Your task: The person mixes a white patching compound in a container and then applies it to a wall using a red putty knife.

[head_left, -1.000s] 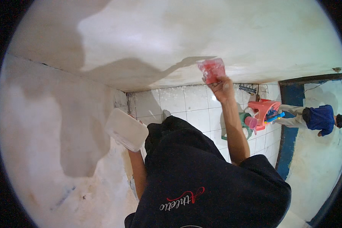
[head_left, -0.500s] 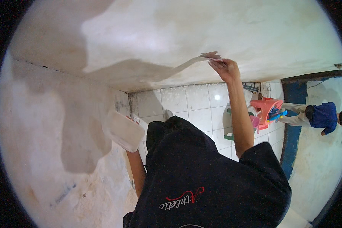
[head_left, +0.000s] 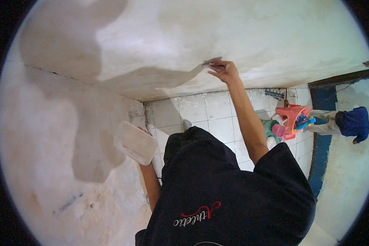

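Observation:
My left hand [head_left: 145, 130] grips a pale, translucent plastic tub [head_left: 136, 143] from its right side; most of the palm and fingers are hidden behind it. The tub is tilted, close to the left wall [head_left: 41, 135]. Higher up, my right hand [head_left: 227, 72] reaches out to the stained, off-white wall [head_left: 184, 37] in front of me. Its fingers are bent together at the surface, beside their own dark shadow. Whatever they pinch is thin and too small to make out.
White floor tiles [head_left: 192, 108] lie below. At right stand a red plastic chair [head_left: 296, 111] with a blue item [head_left: 303, 123] on it, a pink cup [head_left: 278, 130] and a green container [head_left: 268, 126]. Farther right, a person in a blue shirt [head_left: 352, 123] stands near a blue-painted strip [head_left: 323, 151].
My right hand has slid left along the wall, its shadow following. My left hand still holds the tub in nearly the same place. The view has shifted slightly.

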`<state>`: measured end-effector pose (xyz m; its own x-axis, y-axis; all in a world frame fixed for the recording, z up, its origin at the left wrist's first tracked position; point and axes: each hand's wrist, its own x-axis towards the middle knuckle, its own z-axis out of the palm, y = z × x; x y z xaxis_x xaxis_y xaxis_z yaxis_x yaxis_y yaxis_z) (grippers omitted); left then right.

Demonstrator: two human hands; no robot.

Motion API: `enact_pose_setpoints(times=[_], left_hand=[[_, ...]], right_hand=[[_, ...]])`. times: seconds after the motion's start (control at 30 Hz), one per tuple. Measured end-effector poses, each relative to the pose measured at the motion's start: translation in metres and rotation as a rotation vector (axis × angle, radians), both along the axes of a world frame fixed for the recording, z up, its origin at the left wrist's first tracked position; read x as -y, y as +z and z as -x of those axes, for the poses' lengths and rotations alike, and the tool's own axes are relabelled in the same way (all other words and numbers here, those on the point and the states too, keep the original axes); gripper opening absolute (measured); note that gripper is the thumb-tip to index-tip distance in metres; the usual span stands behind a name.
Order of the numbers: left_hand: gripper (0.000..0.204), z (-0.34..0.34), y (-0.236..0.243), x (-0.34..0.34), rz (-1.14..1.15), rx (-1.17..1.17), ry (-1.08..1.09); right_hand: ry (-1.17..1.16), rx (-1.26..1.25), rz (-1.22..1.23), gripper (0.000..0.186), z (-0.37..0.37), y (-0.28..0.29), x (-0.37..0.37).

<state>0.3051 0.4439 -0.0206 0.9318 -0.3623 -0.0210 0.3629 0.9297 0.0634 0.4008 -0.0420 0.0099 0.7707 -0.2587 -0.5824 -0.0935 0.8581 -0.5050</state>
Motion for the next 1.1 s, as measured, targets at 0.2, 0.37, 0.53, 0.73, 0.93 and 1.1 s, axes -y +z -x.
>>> enact_pose_setpoints(times=[0.2,0.37,0.53,0.73,0.93,1.1], left_hand=[[0.064,0.023,-0.012,0.004,0.049,0.001,0.062],[0.066,0.065,-0.004,0.006,0.071,0.037,0.080],[0.066,0.097,0.000,0.014,0.018,-0.027,0.117],[0.072,0.133,-0.009,0.017,-0.091,-0.116,0.148],[0.065,0.122,-0.021,0.076,0.108,-0.023,-0.017],[0.060,0.088,-0.045,0.157,0.449,-0.237,-0.232]], right_hand=[[-0.145,0.210,0.183,0.027,0.075,0.158,-0.022],[-0.164,0.123,0.187,0.038,0.110,0.087,-0.009],[0.005,-0.307,0.137,0.041,0.066,-0.066,0.070],[-0.154,-0.046,0.065,0.043,0.020,0.031,0.102],[-0.074,0.119,0.397,0.032,0.119,0.154,0.033],[0.095,0.138,0.793,0.026,0.212,0.220,-0.010]])
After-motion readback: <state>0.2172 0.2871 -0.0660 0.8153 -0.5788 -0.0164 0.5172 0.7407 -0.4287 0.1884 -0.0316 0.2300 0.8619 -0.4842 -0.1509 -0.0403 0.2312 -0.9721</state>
